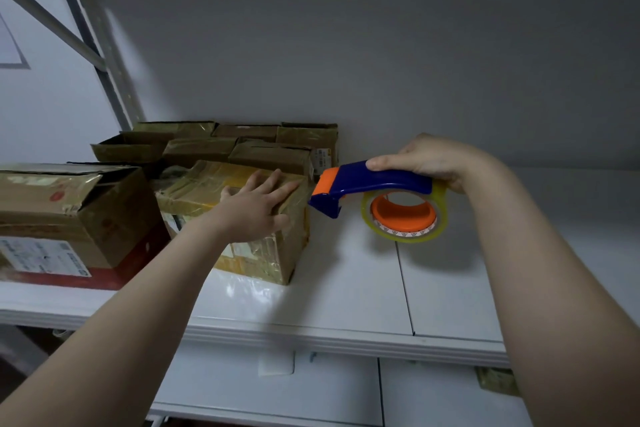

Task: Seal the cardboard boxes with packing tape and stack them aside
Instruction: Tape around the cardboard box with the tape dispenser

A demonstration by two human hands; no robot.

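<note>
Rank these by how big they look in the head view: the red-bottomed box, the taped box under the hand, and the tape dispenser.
1. Red-bottomed box, largest, though cut off by the frame.
2. Taped box under the left hand.
3. Tape dispenser, clearly smallest.

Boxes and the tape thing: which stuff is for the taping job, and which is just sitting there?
For the job: tape dispenser in the right hand; taped box under the left hand; open box beside it; small boxes behind.
Just there: white shelf; paper on the wall.
</note>
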